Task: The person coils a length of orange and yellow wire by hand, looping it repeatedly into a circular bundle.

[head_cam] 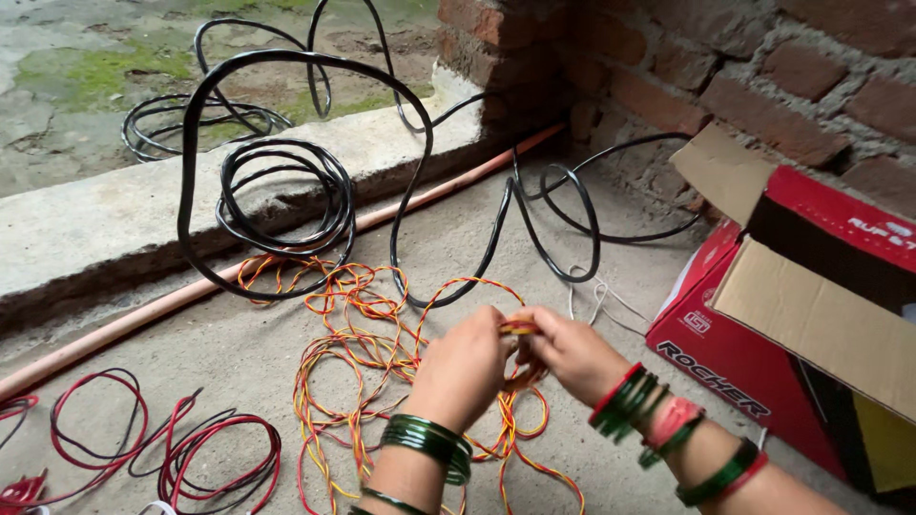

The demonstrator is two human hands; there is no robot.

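Over the concrete floor, I hold the red-and-yellow twisted wire between both hands. My left hand and right hand meet, fingers closed on a small loop of it; the rest sprawls on the floor below. Black cable coils beyond it over the ledge, beside an orange pipe. Red wires lie at my left, an open red box at my right by the brick wall.

Head camera looks down, close over the concrete floor.
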